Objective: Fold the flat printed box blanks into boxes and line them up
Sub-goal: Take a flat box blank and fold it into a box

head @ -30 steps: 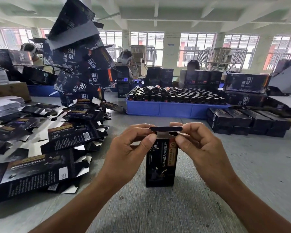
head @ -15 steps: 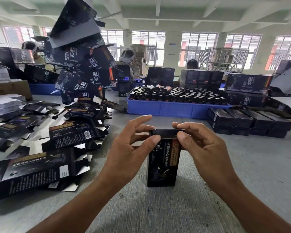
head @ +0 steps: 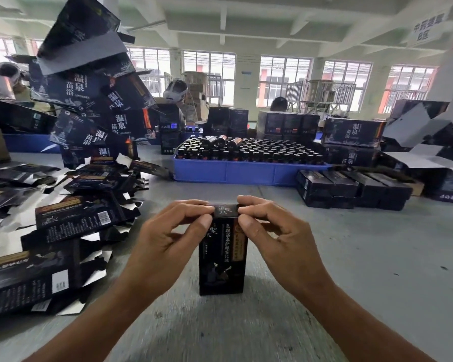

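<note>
A small black printed box point(head: 222, 259) stands upright on the grey table point(head: 364, 257) in front of me. Its top flap lies down flat over the opening. My left hand point(head: 168, 244) pinches the box's top left corner between thumb and fingers. My right hand point(head: 277, 239) pinches the top right corner the same way. A heap of flat black printed box blanks point(head: 63, 226) is spread on the table to the left. A row of folded black boxes point(head: 351, 189) lies at the right behind my hands.
A blue tray point(head: 241, 172) full of dark bottles stands across the middle of the table. Larger black cartons point(head: 89, 100) are stacked high at the back left, others point(head: 351, 131) at the back right. People work beyond the tray.
The raised top flap has been pushed down and now lies closed on the box. Both hands have come lower and closed in on the box's top corners.
</note>
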The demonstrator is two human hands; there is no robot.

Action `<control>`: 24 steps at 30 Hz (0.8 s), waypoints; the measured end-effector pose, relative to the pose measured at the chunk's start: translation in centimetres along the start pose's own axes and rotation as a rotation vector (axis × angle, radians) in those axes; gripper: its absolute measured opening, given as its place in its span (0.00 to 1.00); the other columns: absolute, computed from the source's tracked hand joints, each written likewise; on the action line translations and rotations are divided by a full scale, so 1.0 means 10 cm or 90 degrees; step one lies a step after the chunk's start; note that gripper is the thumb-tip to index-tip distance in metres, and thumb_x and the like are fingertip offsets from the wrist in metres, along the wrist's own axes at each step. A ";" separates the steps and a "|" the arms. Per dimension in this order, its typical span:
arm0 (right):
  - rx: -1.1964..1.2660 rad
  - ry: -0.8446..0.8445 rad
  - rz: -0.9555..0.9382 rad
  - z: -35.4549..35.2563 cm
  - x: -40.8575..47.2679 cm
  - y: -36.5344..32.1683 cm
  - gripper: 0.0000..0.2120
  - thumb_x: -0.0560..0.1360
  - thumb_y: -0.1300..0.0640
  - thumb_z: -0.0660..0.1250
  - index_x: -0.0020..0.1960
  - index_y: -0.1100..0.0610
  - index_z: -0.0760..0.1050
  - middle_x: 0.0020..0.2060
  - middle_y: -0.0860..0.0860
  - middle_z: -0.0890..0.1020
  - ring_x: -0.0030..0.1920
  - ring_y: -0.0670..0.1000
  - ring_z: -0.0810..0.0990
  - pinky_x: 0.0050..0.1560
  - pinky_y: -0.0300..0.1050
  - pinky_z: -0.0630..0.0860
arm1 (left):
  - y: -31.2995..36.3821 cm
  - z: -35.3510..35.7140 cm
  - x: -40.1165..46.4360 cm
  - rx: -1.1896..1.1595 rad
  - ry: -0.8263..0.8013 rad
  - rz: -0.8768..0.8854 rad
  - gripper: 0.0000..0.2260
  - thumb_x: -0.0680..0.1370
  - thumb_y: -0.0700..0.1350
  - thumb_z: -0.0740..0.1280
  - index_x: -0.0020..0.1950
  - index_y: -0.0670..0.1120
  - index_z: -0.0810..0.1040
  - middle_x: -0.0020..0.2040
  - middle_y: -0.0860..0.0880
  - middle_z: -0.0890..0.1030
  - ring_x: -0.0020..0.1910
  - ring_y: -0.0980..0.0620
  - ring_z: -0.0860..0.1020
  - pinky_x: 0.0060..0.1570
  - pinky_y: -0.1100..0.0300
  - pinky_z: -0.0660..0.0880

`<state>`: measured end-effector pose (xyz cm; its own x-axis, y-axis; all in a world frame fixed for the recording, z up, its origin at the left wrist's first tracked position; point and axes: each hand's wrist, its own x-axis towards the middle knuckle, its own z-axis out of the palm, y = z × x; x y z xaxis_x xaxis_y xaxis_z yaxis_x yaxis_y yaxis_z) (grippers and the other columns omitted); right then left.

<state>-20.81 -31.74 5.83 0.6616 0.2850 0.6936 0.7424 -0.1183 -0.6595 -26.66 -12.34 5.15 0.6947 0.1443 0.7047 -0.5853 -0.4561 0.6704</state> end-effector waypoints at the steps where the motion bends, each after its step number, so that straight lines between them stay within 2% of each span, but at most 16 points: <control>1: -0.012 -0.001 -0.013 0.00 0.00 0.01 0.06 0.78 0.58 0.70 0.52 0.51 0.84 0.58 0.40 0.83 0.59 0.40 0.81 0.52 0.33 0.78 | -0.01 0.00 0.00 0.001 0.000 0.003 0.10 0.77 0.51 0.67 0.55 0.52 0.84 0.55 0.57 0.83 0.59 0.54 0.80 0.48 0.64 0.80; 4: 0.005 -0.005 0.014 0.00 0.00 0.05 0.06 0.79 0.57 0.70 0.55 0.50 0.83 0.59 0.39 0.82 0.60 0.40 0.80 0.53 0.36 0.79 | -0.06 0.00 -0.03 -0.001 -0.046 -0.025 0.13 0.75 0.51 0.70 0.59 0.58 0.80 0.56 0.58 0.83 0.58 0.55 0.81 0.47 0.65 0.80; 7: -0.026 -0.050 0.044 0.01 0.00 0.12 0.15 0.79 0.54 0.69 0.63 0.41 0.76 0.64 0.31 0.77 0.61 0.36 0.78 0.53 0.32 0.78 | -0.12 -0.02 -0.05 0.010 -0.156 -0.122 0.28 0.74 0.51 0.74 0.67 0.74 0.67 0.57 0.62 0.81 0.57 0.59 0.81 0.48 0.60 0.82; 8: -0.077 -0.070 0.042 0.02 -0.01 0.15 0.20 0.80 0.52 0.68 0.68 0.37 0.71 0.66 0.30 0.74 0.62 0.36 0.78 0.54 0.33 0.78 | -0.14 -0.02 -0.05 0.017 -0.167 -0.147 0.33 0.75 0.50 0.74 0.69 0.76 0.62 0.57 0.59 0.82 0.57 0.58 0.81 0.50 0.57 0.82; 10: -0.181 -0.111 0.048 0.05 -0.05 0.21 0.29 0.80 0.48 0.67 0.74 0.30 0.57 0.70 0.35 0.72 0.62 0.39 0.77 0.58 0.41 0.79 | -0.17 -0.01 -0.05 0.034 -0.140 -0.169 0.37 0.75 0.50 0.74 0.72 0.78 0.56 0.57 0.56 0.82 0.56 0.59 0.82 0.52 0.55 0.81; 12: -0.234 -0.133 0.055 0.08 -0.08 0.24 0.36 0.79 0.45 0.66 0.74 0.25 0.47 0.71 0.38 0.70 0.58 0.37 0.76 0.59 0.45 0.79 | -0.19 0.02 -0.05 0.042 -0.108 -0.178 0.39 0.74 0.52 0.74 0.72 0.78 0.54 0.54 0.59 0.83 0.55 0.63 0.81 0.52 0.58 0.79; 15: -0.258 -0.118 0.042 0.14 -0.13 0.23 0.38 0.73 0.34 0.65 0.75 0.30 0.46 0.71 0.39 0.68 0.58 0.40 0.76 0.60 0.45 0.78 | -0.24 0.08 -0.07 0.038 -0.070 -0.201 0.38 0.70 0.57 0.75 0.71 0.76 0.55 0.51 0.67 0.82 0.53 0.67 0.81 0.51 0.65 0.76; 17: -0.310 -0.127 0.017 0.22 -0.19 0.20 0.40 0.69 0.29 0.62 0.75 0.34 0.47 0.74 0.41 0.64 0.61 0.43 0.74 0.61 0.44 0.76 | -0.30 0.11 -0.06 0.017 -0.031 -0.220 0.36 0.71 0.54 0.76 0.70 0.74 0.60 0.50 0.62 0.84 0.50 0.63 0.83 0.52 0.58 0.79; 19: -0.366 -0.161 0.007 0.32 -0.25 0.17 0.42 0.67 0.25 0.62 0.74 0.35 0.49 0.78 0.42 0.55 0.63 0.46 0.73 0.61 0.46 0.75 | -0.33 0.15 -0.04 -0.017 -0.004 -0.250 0.31 0.70 0.52 0.77 0.64 0.73 0.65 0.49 0.56 0.86 0.49 0.58 0.85 0.52 0.49 0.80; 20: -0.383 -0.177 0.019 0.37 -0.27 0.17 0.41 0.66 0.24 0.62 0.73 0.36 0.51 0.79 0.42 0.51 0.64 0.48 0.73 0.62 0.47 0.75 | -0.34 0.16 -0.03 -0.039 -0.005 -0.266 0.28 0.68 0.53 0.76 0.62 0.72 0.68 0.49 0.56 0.86 0.48 0.56 0.85 0.49 0.49 0.81; 22: -0.405 -0.187 0.057 0.42 -0.28 0.21 0.37 0.69 0.28 0.64 0.72 0.38 0.55 0.79 0.44 0.48 0.65 0.52 0.74 0.62 0.49 0.76 | -0.37 0.18 -0.04 -0.081 -0.027 -0.291 0.27 0.69 0.51 0.76 0.63 0.67 0.70 0.48 0.56 0.86 0.46 0.54 0.86 0.41 0.54 0.83; 24: -0.420 -0.172 0.091 0.42 -0.27 0.26 0.31 0.72 0.34 0.62 0.70 0.39 0.55 0.79 0.47 0.51 0.63 0.53 0.75 0.60 0.49 0.78 | -0.42 0.20 -0.07 -0.080 -0.068 -0.303 0.25 0.74 0.47 0.74 0.65 0.66 0.71 0.49 0.58 0.86 0.47 0.57 0.85 0.41 0.61 0.81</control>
<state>-21.12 -28.82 1.08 0.7705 0.4395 0.4618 0.6170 -0.6962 -0.3668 -23.90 -12.28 1.36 0.9317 0.2178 0.2906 -0.2341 -0.2518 0.9390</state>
